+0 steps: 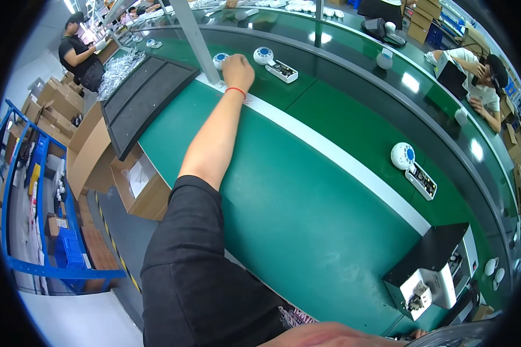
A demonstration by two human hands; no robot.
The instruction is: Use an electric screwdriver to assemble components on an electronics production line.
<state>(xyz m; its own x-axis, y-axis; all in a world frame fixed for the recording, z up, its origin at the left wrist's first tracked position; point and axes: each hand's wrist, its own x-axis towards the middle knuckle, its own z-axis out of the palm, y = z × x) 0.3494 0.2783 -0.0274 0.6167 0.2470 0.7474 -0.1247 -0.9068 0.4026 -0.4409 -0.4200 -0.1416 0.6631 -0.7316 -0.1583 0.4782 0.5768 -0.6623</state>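
Note:
My left arm reaches far out over the work table to the green conveyor. At its end my left hand (238,73) is closed, knuckles up, over a white device with a round blue-dotted head (220,60). The rest of that device is hidden under the hand. Just right of it on the belt lies a similar device (282,71), its flat housing open with parts showing inside. Another such device (424,182) lies farther right. At the lower edge, beside a black and silver bench machine (422,283), only a sliver of my right hand (418,333) shows; its fingers are hidden.
A green table (295,214) with a pale edge strip borders the belt. A metal post (194,40) stands close to my left hand. Left are a black ridged tray (147,98), an open carton (136,182) and a blue rack (63,266). A co-worker (474,87) sits across the line.

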